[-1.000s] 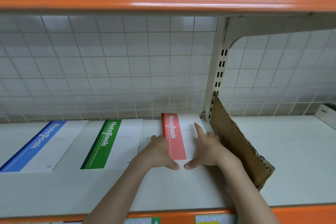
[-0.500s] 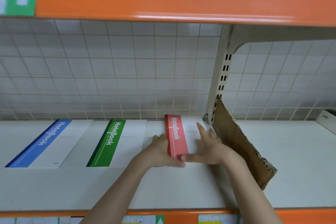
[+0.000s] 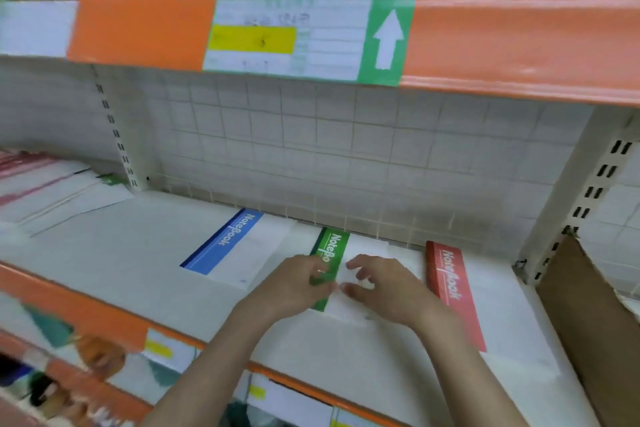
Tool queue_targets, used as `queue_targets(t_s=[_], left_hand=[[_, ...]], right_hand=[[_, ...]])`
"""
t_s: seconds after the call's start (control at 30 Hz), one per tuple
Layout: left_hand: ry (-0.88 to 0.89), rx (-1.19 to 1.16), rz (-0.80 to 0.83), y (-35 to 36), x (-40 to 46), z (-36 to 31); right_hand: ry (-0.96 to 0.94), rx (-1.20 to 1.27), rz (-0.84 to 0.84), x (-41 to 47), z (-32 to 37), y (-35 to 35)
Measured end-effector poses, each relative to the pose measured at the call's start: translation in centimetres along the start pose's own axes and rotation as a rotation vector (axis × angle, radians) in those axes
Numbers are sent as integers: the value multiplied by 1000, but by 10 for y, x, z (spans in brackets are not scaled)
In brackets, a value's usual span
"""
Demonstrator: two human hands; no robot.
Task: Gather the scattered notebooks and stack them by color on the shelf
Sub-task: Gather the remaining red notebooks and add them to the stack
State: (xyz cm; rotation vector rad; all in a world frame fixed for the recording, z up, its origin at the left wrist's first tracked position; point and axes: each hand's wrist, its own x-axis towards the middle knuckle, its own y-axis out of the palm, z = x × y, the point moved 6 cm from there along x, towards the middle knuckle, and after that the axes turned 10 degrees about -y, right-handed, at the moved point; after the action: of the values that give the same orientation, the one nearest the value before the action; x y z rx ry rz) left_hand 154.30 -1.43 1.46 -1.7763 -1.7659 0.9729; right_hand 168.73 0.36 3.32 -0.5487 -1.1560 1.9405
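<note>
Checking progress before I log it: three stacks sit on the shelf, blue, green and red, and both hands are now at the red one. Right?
Not quite. The head view shows the left hand and right hand at the green stack, with the blue stack and red stack untouched.

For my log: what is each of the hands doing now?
Left hand: fingers curled on the green notebook.
Right hand: fingers bent over it; grip cannot be told.
</note>
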Motion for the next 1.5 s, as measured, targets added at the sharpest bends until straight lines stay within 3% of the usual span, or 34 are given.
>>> queue_targets(t_s=[0.17, 0.43, 0.7, 0.8, 1.23, 1.5], left_hand=[[-85, 66, -179, -60, -20, 67], [-232, 144, -317, -143, -52, 184], [-311, 157, -426, -220, -91, 272], [-346, 202, -448, -246, -107, 300], [-561, 246, -475, -309, -165, 409], [-667, 334, -453, -373, -161, 479]], right_hand=[[-127, -8, 66, 45, 61, 43], [-328, 54, 105, 103, 156, 110], [-403, 140, -5, 162, 256, 165], [-427, 129, -38, 178, 286, 182], [-580, 27, 107, 235, 413, 250], [-647, 25, 104, 297, 486, 289]])
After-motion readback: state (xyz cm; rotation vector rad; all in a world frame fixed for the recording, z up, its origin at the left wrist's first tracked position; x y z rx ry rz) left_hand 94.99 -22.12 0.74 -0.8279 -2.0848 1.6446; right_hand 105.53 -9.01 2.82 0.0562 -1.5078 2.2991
